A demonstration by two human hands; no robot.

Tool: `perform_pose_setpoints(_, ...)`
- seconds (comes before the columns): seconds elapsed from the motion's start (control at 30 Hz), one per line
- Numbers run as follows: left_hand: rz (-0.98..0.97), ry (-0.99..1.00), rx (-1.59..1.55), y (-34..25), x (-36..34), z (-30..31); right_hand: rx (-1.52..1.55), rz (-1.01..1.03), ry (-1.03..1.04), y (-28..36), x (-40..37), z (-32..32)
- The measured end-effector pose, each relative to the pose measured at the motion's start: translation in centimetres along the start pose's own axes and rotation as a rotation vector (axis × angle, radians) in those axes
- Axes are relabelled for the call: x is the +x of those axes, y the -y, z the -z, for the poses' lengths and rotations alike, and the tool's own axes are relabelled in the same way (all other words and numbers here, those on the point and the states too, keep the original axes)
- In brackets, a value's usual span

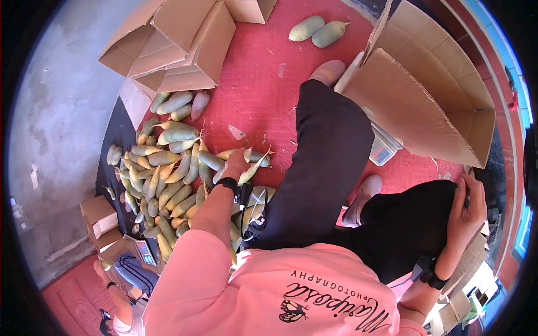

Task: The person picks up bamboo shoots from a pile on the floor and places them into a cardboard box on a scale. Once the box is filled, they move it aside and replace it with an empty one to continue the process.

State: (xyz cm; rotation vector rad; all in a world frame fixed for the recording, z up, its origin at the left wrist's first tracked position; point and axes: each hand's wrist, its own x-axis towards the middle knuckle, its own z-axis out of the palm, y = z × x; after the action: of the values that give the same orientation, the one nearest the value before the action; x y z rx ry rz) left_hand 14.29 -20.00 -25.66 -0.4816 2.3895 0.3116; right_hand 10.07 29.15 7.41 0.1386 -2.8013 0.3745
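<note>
My left hand is down at the near side of a heap of green radishes, its fingers curled over a green radish. Part of that radish and some fingertips are hidden. A paler radish with a thin root lies beside this hand. My right hand rests on my bent right knee, holding nothing, with its fingers slightly apart. In front of that knee an open cardboard box stands tilted on a digital scale.
Two large radishes lie apart on the red floor. More open cardboard boxes stand behind the heap. At lower left another person sits near a second scale. A grey wall runs along the left.
</note>
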Motion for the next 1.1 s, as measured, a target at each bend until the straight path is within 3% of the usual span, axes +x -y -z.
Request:
perform_pose_setpoints(0.07, 0.023, 0.089, 0.137, -1.0, 0.3, 0.6, -0.025, 0.024, -0.01, 0.3, 0.2, -0.1)
perform_pose_setpoints(0.13, -0.154, 0.165, 0.295, -0.6, 1.5, -0.9, -0.019, 0.016, -0.002, 0.3, 0.2, -0.1)
perform_pose_setpoints(0.17, -0.194, 0.313, 0.445, -3.0, 0.6, 1.1, -0.012, 0.006, -0.002, 0.2, 0.2, -0.2)
perform_pose_setpoints(0.27, -0.071, 0.474, 0.4, -4.8, 1.1, 1.1, -0.022, 0.008, 0.005, 0.3, 0.4, -0.3)
perform_pose_setpoints(0.43, -0.165, 0.5, 0.589, -5.2, 0.6, 0.2, -0.026, 0.002, 0.02, 0.3, 0.6, -0.4)
perform_pose_setpoints(0.5, -0.169, 0.354, 0.447, -4.9, 0.2, -1.0, -0.019, -0.02, 0.038, 0.3, 0.6, -0.4)
perform_pose_setpoints(0.6, -0.266, 0.408, 0.468, -5.9, -1.8, 0.5, -0.016, -0.007, 0.032, 0.2, 0.8, -0.6)
perform_pose_setpoints(0.67, -0.293, 0.374, 0.474, -5.0, -2.1, -0.4, -0.04, 0.029, 0.022, 0.3, 0.9, -0.6)
perform_pose_setpoints(0.73, -0.342, 0.195, 0.442, -3.2, -1.4, -2.7, -0.03, 0.012, 0.039, 0.1, 0.9, -0.7)
perform_pose_setpoints(0.87, -0.333, 0.189, 0.518, -3.5, -2.0, -2.0, -0.032, -0.002, 0.051, 0.1, 0.9, -0.7)
perform_pose_setpoints(0.93, -0.394, 0.02, 0.34, -0.8, 0.6, -3.4, -0.021, -0.007, 0.058, 0.0, 0.9, -0.7)
perform_pose_setpoints(1.0, -0.279, -0.06, -0.025, -2.3, -0.9, 2.4, -0.01, -0.008, 0.071, -0.1, 0.8, -0.7)
perform_pose_setpoints(1.07, -0.159, -0.302, -0.297, -2.0, -0.7, 4.5, -0.029, 0.018, 0.06, -0.2, 0.8, -0.7)
perform_pose_setpoints(1.1, -0.119, -0.34, -0.311, -1.7, 0.1, 5.6, -0.031, 0.021, 0.059, -0.3, 0.8, -0.7)
